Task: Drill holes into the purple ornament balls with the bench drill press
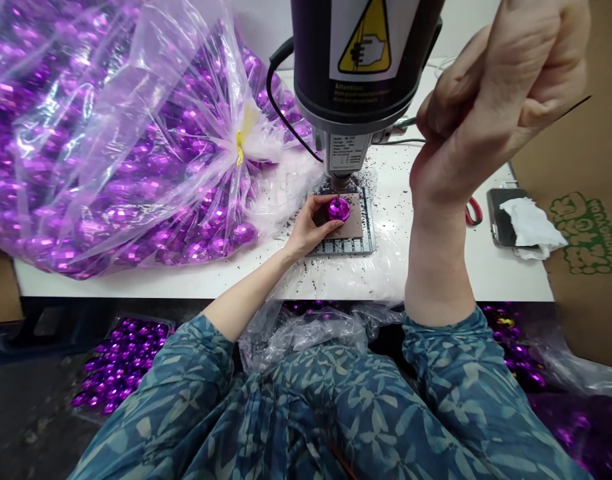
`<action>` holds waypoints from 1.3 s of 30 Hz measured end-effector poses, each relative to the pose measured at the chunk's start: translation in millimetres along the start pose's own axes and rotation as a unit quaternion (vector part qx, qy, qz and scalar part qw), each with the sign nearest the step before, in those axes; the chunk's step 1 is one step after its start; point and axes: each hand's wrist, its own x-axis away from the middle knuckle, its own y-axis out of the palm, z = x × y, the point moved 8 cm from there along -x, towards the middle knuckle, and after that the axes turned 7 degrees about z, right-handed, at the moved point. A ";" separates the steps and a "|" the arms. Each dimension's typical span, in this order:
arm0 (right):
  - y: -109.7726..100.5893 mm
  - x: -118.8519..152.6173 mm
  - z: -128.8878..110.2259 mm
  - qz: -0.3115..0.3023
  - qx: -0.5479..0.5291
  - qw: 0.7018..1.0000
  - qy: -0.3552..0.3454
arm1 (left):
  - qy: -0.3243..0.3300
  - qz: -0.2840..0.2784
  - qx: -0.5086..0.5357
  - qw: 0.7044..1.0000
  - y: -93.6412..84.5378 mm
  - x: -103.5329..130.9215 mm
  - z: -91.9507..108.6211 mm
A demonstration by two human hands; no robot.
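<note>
1. L hand (309, 230): forearm was stretched fwd over the table (486, 280) from the L; hand was laid low, thumb nearest the body, index on the far side. Fingers were set narrow, w/ 1 purple ball (339, 209) held btwn them.
2. R hand (506, 87): forearm was raised steeply, wrist bent, hand held high beside the drill (359, 67). Fingers were curled into a fist, closed round 1 lever (409, 123).
3. Ball's position: it was held on 1 brown board (353, 231), directly under the drill tip; whether the tip was touching or inside it couldn't be told.
4. Under the board, 1 metal plate (367, 247) was seen, w/ black crumbs scattered abt.
5. Qty, L side: 1 clear bag (126, 147) was filled w/ purple balls, too many to count, & was closed w/ 1 yellow tie (239, 148). Below table level, 1 tray (169, 325) of many more was seen.
6. Qty, R side: 1 dark case (501, 207) was partly covered by white tissue (529, 223); 1 red handle (473, 212) was half hidden by the R forearm.
7. Cardboard: 2 pcs were seen, 1 on the R (586, 173), 1 at the L edge.
</note>
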 end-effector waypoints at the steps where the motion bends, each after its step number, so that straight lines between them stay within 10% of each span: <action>1: -0.7 1.5 -1.4 0.001 0.009 1.000 0.001 | 0.003 -0.002 -0.006 1.000 0.2 0.1 0.4; 39: -58.8 56.6 28.0 0.117 0.039 0.979 -0.160 | 0.047 -0.004 -0.021 0.999 0.2 0.6 6.6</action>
